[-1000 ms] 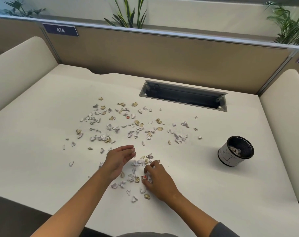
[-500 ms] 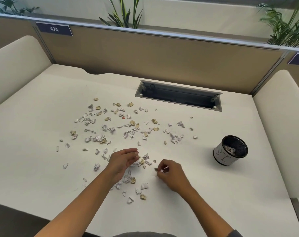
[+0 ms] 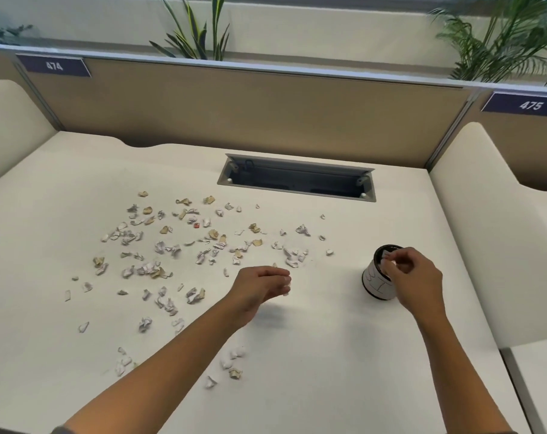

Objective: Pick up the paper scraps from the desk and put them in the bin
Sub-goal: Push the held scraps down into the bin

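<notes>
Across the pale desk (image 3: 328, 355) paper scraps (image 3: 178, 245) lie beyond the left hand (image 3: 261, 288) — fingers curled, contents unclear — while the right hand (image 3: 413, 277) pinches scraps over the bin (image 3: 375, 285), next release — then gather more.

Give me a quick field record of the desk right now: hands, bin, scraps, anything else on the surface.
right hand: over the bin's mouth, fingers pinching white scraps
left hand: raised above the desk, fingers curled; contents unclear
bin: small black cylinder with a white label, upright, right side of desk
paper scraps: many white and tan bits scattered across centre and left
desk: cream surface
cable slot: open, at the back
</notes>
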Demonstrator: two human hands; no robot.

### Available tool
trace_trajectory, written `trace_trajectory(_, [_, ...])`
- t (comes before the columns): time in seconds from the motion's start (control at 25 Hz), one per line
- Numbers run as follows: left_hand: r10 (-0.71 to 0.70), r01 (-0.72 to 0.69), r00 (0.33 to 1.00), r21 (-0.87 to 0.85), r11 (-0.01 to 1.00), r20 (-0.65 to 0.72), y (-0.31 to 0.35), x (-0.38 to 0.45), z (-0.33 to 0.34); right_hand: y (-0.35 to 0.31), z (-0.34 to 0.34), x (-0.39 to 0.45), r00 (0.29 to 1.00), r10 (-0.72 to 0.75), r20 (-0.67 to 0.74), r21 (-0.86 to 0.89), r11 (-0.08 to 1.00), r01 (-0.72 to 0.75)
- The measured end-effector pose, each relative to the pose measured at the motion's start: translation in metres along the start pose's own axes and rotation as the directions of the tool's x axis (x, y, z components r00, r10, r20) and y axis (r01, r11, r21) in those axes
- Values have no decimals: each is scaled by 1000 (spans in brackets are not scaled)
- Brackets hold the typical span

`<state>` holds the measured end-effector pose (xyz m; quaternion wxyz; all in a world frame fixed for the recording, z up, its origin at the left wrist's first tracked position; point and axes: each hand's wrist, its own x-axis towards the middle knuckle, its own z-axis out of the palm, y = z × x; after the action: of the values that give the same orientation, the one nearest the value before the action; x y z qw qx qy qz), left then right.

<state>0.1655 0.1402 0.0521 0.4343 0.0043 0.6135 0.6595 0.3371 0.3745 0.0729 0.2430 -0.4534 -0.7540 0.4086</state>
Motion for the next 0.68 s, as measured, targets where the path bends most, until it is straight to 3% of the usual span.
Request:
trace_trajectory(0.32, [-14, -21, 984, 196, 980, 177, 18, 30, 122, 27, -14, 15, 998, 67, 8, 141, 988, -68])
trace_trajectory(0.68, [-39, -6, 987, 275, 961, 157, 29, 59, 198, 40, -32, 12, 993, 111, -46, 331, 939, -90])
